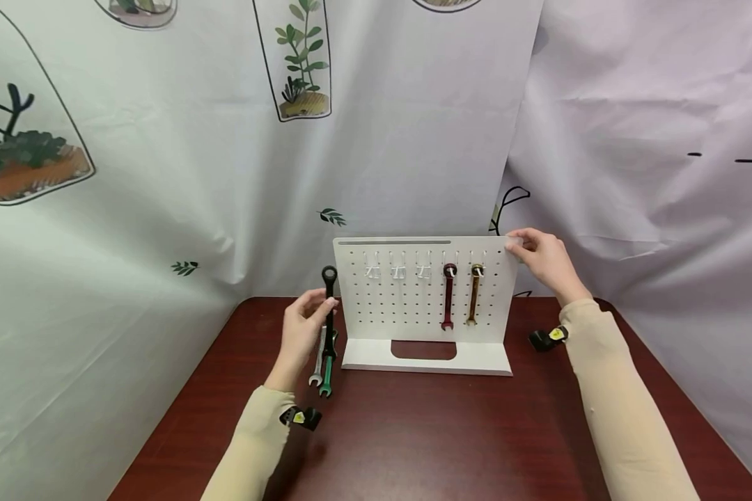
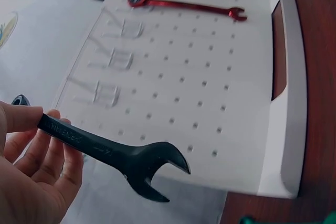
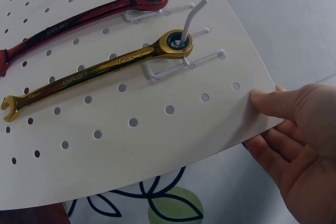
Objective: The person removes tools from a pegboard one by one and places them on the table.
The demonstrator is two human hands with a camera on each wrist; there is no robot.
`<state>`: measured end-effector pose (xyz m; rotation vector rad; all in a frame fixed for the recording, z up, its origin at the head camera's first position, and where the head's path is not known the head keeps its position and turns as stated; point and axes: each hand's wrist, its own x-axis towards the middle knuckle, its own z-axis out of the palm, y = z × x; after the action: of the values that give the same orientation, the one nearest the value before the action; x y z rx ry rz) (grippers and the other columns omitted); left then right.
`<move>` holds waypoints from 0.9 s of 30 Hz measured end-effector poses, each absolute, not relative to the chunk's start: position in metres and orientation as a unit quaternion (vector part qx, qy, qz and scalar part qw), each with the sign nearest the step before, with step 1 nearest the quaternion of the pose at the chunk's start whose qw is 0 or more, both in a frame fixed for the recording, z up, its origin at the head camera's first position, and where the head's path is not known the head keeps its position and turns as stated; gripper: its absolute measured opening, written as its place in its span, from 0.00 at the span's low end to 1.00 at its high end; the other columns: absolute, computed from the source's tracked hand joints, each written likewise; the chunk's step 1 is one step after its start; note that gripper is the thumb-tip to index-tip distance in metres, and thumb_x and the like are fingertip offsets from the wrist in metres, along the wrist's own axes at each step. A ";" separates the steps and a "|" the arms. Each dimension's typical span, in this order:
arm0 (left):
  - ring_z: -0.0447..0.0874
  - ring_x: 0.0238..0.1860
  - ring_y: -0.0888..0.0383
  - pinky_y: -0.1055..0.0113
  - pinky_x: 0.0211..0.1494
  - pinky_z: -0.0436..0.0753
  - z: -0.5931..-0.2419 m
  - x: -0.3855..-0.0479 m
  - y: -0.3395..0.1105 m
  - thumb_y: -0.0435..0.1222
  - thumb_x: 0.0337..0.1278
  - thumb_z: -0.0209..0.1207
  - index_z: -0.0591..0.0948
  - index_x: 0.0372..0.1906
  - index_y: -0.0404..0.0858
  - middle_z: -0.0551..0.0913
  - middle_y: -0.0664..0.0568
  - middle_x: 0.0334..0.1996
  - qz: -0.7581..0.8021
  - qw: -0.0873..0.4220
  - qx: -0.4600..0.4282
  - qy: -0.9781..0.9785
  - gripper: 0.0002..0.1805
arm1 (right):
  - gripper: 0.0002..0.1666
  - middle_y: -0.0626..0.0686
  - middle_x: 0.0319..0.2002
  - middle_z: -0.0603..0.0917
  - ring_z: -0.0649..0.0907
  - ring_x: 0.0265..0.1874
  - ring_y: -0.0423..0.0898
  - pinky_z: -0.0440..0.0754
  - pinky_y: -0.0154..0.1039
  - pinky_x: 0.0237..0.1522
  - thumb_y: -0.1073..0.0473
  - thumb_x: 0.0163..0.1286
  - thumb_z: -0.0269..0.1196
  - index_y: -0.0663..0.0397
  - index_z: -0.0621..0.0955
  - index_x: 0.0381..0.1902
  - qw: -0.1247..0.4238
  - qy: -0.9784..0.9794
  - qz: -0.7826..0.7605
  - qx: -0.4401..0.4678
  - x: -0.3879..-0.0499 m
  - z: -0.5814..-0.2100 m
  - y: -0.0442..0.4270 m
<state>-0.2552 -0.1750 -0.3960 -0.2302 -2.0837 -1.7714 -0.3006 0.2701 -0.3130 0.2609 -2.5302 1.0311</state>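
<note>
My left hand (image 1: 299,330) pinches a black combination wrench (image 2: 94,145) between thumb and fingers, just left of the white pegboard (image 1: 393,313). The wrench stands ring end up, its open jaw pointing down in the head view. At the board's upper right corner, my right hand (image 1: 546,261) grips the edge, thumb in front and fingers behind. A red wrench (image 1: 448,299) and a gold wrench (image 1: 474,299) hang by their ring ends from hooks on the right half. Below the left hand lie a green wrench (image 1: 327,376) and a silver wrench (image 1: 317,367), partly hidden.
Three white hooks (image 2: 107,94) are fixed to the board left of the red wrench. The board's base (image 1: 366,355), with a cut-out slot, stands on a dark red table (image 1: 413,438). A patterned white curtain (image 1: 413,139) hangs behind and at both sides.
</note>
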 end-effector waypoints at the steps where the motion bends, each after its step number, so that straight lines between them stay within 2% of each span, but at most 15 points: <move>1: 0.83 0.39 0.63 0.71 0.39 0.81 -0.396 -0.255 -0.180 0.35 0.65 0.66 0.83 0.53 0.32 0.88 0.47 0.41 -0.634 0.200 -0.080 -0.743 0.15 | 0.23 0.63 0.43 0.86 0.84 0.39 0.56 0.77 0.45 0.40 0.47 0.76 0.60 0.58 0.81 0.59 0.198 -0.904 0.369 0.093 -0.301 -0.313 0.270; 6: 0.85 0.43 0.57 0.67 0.42 0.81 -0.397 -0.256 -0.202 0.40 0.67 0.65 0.83 0.53 0.33 0.88 0.47 0.40 -0.637 0.193 -0.065 -0.743 0.17 | 0.23 0.63 0.43 0.86 0.84 0.39 0.58 0.77 0.45 0.40 0.48 0.76 0.60 0.59 0.81 0.59 0.195 -0.905 0.368 0.092 -0.300 -0.314 0.269; 10: 0.87 0.41 0.51 0.63 0.43 0.81 -0.398 -0.256 -0.216 0.43 0.67 0.65 0.83 0.51 0.34 0.88 0.48 0.38 -0.632 0.179 -0.043 -0.753 0.18 | 0.24 0.64 0.44 0.86 0.84 0.40 0.58 0.78 0.48 0.41 0.48 0.77 0.60 0.59 0.80 0.60 0.190 -0.904 0.373 0.092 -0.298 -0.312 0.269; 17: 0.87 0.35 0.59 0.66 0.41 0.82 -0.402 -0.257 -0.227 0.42 0.67 0.65 0.83 0.52 0.33 0.89 0.49 0.38 -0.635 0.133 0.008 -0.761 0.18 | 0.24 0.63 0.43 0.86 0.83 0.40 0.59 0.76 0.47 0.41 0.47 0.77 0.60 0.59 0.80 0.59 0.189 -0.904 0.373 0.093 -0.296 -0.310 0.269; 23: 0.87 0.36 0.56 0.66 0.39 0.81 -0.414 -0.261 -0.235 0.42 0.67 0.64 0.82 0.54 0.33 0.89 0.42 0.43 -0.619 0.102 0.038 -0.778 0.19 | 0.24 0.63 0.43 0.86 0.84 0.39 0.58 0.77 0.46 0.41 0.48 0.77 0.60 0.59 0.80 0.59 0.191 -0.904 0.369 0.095 -0.298 -0.311 0.269; 27: 0.86 0.35 0.56 0.66 0.39 0.81 -0.424 -0.267 -0.239 0.42 0.68 0.63 0.81 0.56 0.31 0.88 0.41 0.43 -0.611 0.084 0.044 -0.786 0.20 | 0.23 0.64 0.44 0.86 0.84 0.40 0.57 0.78 0.47 0.42 0.49 0.77 0.60 0.59 0.81 0.59 0.195 -0.904 0.370 0.091 -0.298 -0.311 0.268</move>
<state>-0.2669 -0.2391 -0.4241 0.1317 -2.3453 -1.8238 -0.2980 0.2676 -0.3106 0.2544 -2.5327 1.0374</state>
